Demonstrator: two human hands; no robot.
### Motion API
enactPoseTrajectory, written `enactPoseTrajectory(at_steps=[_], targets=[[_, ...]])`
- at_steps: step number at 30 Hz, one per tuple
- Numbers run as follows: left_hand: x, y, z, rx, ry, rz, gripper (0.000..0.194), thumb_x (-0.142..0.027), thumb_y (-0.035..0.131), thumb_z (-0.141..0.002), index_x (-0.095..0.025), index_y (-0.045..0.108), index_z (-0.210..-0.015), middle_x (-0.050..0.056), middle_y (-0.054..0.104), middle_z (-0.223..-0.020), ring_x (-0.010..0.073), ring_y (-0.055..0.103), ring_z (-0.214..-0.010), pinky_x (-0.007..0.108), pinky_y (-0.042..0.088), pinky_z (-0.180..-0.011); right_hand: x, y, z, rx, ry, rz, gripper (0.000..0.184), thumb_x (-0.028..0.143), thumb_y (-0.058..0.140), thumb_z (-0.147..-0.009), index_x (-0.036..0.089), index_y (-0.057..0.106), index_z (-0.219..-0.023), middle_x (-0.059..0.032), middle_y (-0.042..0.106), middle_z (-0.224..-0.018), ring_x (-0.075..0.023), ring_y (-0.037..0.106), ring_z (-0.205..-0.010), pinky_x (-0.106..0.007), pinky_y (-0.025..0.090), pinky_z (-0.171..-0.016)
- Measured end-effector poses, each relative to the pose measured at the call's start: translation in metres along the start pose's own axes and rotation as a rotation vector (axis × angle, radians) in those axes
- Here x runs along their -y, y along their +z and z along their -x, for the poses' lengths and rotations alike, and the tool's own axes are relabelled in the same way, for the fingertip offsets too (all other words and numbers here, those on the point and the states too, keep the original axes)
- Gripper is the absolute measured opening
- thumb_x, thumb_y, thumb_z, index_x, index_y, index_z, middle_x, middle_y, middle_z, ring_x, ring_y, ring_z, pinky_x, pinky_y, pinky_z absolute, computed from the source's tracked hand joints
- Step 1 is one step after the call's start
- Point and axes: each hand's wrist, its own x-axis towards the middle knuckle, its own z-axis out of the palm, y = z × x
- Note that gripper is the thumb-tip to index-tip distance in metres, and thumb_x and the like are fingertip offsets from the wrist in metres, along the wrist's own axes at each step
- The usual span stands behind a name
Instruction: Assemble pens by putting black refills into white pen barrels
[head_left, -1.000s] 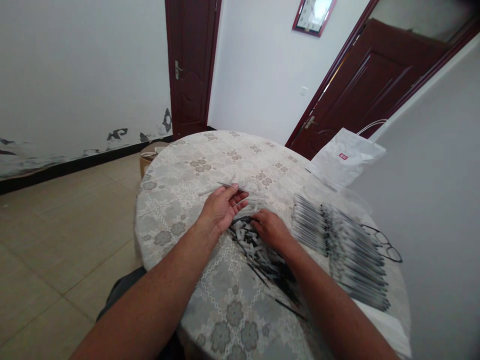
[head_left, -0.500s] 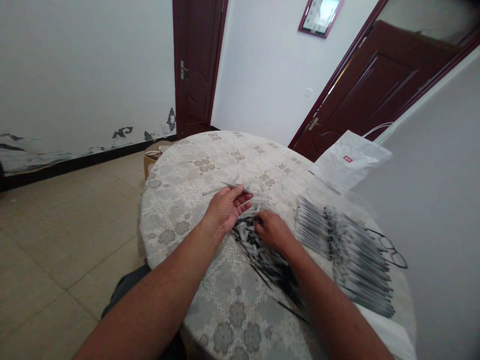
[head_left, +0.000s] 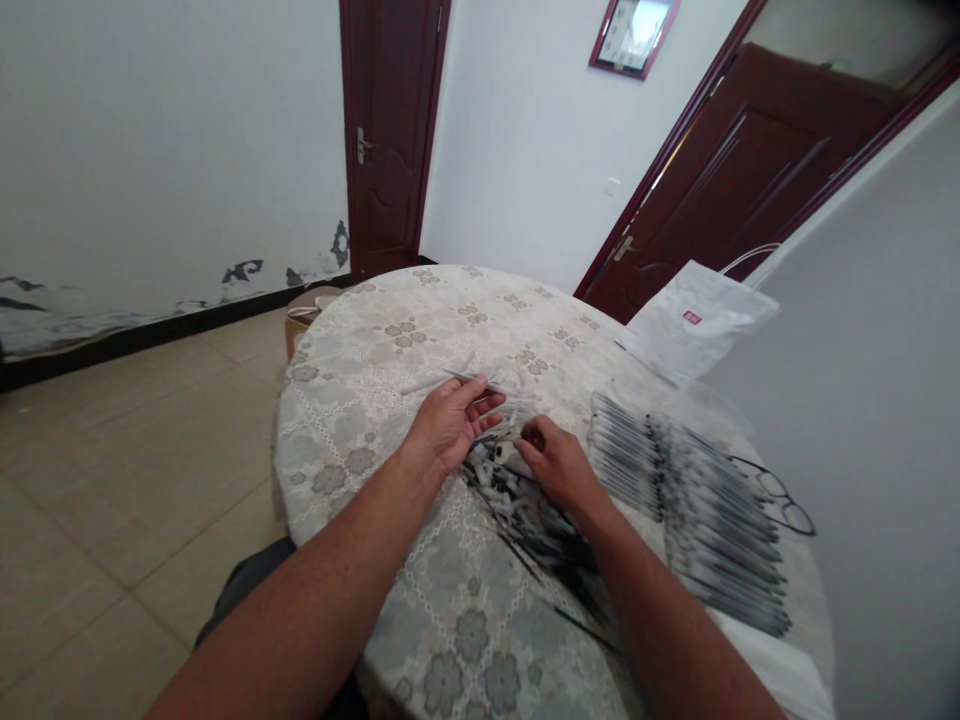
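Note:
My left hand (head_left: 452, 418) pinches a slim grey pen barrel (head_left: 459, 375) between thumb and forefinger, its pointed end sticking out to the left. The other fingers of that hand are loosely curled. Close by on the right, my right hand (head_left: 556, 460) is over a heap of small pen parts (head_left: 517, 500), white and black, with its fingers curled in. What those fingertips hold, if anything, is too small and blurred to make out. Pale loose tubes (head_left: 510, 380) lie just beyond both hands.
Rows of grey pens (head_left: 720, 525) lie at the right of the round table with its patterned tablecloth (head_left: 352, 400). Eyeglasses (head_left: 787, 505) rest beside them. Behind is a white bag (head_left: 697, 315). A thin dark rod (head_left: 577, 620) lies near the front.
My right hand has lifted slightly and shifted right over the heap, its thumb and forefinger parting a little. My left hand keeps the pen barrel in nearly the same place.

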Motion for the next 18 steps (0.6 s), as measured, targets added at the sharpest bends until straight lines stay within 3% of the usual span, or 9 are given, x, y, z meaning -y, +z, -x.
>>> enactPoseTrajectory(at_steps=[4, 6, 12, 18], targets=[[0.003, 0.000, 0.001, 0.062, -0.044, -0.063, 0.010, -0.014, 0.070, -0.084, -0.014, 0.060, -0.087, 0.009, 0.071, -0.087, 0.0195, 0.073, -0.077, 0.028, 0.061, -0.059, 0.000, -0.015, 0.023, -0.152, 0.180, -0.532, 0.021, 0.039, 0.066, -0.085, 0.021, 0.060, -0.093, 0.0026, 0.061, -0.069, -0.0127, 0.051, -0.054, -0.024, 0.041, -0.051], [0.006, 0.001, 0.002, 0.097, -0.072, -0.103, 0.011, -0.014, 0.070, -0.084, -0.014, 0.060, -0.091, 0.010, 0.072, -0.089, 0.0204, 0.074, -0.079, 0.028, 0.061, -0.060, 0.001, -0.018, 0.033, -0.216, 0.211, -0.680, 0.023, 0.040, 0.068, -0.085, 0.021, 0.061, -0.096, 0.0029, 0.061, -0.068, -0.0113, 0.050, -0.051, -0.023, 0.040, -0.048], [0.016, 0.003, 0.005, 0.192, -0.137, -0.219, 0.016, -0.014, 0.071, -0.085, -0.014, 0.059, -0.095, 0.011, 0.073, -0.092, 0.0218, 0.075, -0.084, 0.029, 0.062, -0.067, 0.006, -0.013, 0.044, -0.344, 0.149, -0.695, 0.023, 0.039, 0.071, -0.084, 0.020, 0.065, -0.097, 0.0004, 0.066, -0.073, -0.0124, 0.058, -0.058, -0.023, 0.046, -0.051], [0.021, 0.002, 0.005, 0.230, -0.152, -0.263, 0.023, -0.017, 0.076, -0.081, -0.015, 0.059, -0.097, 0.013, 0.074, -0.096, 0.0225, 0.075, -0.085, 0.031, 0.062, -0.070, 0.000, -0.006, 0.043, -0.356, 0.129, -0.686, 0.024, 0.039, 0.070, -0.085, 0.019, 0.066, -0.098, 0.0000, 0.067, -0.073, -0.0123, 0.059, -0.060, -0.024, 0.047, -0.053]])
